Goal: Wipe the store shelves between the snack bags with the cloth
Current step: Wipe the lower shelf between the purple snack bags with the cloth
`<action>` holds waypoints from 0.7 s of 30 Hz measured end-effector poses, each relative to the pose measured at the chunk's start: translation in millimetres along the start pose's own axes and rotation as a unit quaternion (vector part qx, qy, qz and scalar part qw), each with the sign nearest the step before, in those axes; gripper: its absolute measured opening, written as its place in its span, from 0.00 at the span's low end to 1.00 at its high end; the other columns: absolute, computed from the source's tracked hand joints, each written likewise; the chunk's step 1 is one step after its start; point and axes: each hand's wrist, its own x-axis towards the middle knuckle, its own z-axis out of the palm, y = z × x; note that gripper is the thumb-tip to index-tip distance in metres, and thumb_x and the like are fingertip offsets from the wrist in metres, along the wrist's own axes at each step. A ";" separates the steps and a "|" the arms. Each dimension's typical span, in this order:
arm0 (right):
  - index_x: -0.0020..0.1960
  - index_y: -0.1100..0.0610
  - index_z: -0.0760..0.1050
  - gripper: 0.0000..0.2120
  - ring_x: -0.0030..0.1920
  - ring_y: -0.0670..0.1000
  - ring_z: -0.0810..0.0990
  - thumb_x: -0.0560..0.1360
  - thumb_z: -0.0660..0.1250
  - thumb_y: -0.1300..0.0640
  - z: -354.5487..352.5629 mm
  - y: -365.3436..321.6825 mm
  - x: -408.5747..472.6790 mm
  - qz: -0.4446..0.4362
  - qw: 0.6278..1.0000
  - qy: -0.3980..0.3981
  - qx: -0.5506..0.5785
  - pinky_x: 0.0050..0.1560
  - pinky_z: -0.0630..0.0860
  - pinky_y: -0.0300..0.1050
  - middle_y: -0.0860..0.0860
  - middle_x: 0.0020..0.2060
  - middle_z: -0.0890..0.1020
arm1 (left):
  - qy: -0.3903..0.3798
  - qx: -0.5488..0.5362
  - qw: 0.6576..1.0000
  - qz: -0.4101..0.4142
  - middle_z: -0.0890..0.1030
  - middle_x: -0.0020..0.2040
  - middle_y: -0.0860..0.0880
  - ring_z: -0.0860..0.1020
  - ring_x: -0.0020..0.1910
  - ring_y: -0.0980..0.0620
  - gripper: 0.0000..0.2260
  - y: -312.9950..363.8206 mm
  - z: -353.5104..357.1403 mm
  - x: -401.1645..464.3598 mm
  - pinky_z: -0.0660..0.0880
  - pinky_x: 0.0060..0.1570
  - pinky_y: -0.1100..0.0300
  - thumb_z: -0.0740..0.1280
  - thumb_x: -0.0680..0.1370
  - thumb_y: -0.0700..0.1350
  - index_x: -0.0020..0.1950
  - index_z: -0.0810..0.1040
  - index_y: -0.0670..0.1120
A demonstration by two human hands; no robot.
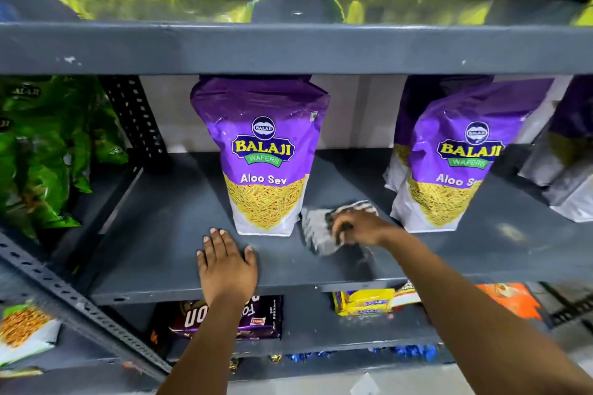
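Now right hand (359,227) gripping cloth (321,227) on shelf (160,234), left hand (226,263) flat

Left hand (226,261) lies flat, fingers (214,239) spread; right hand (356,227) reaches forward, fingers curled, gripping.

A grey metal shelf (167,234) carries two upright purple snack bags marked "Balaji Wafers Aloo Sev". The left bag (261,153) stands near the shelf's middle; the right bag (449,163) stands well apart from it, with another purple bag close behind it. A crumpled cloth (316,227), white with dark checks and blurred, lies on the shelf surface in the gap between the two bags, just beside the left bag's lower right corner.
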 end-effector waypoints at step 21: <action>0.71 0.47 0.60 0.23 0.74 0.52 0.57 0.77 0.56 0.44 81.8 37.6 -62.4 0.096 0.961 0.227 -0.122 0.73 0.52 0.56 0.47 0.73 0.64 | -0.011 -0.005 1.000 0.010 0.47 0.78 0.41 0.46 0.77 0.44 0.29 0.0 -2.8 -2.3 0.45 0.76 0.49 0.47 0.80 0.53 0.76 0.45 0.38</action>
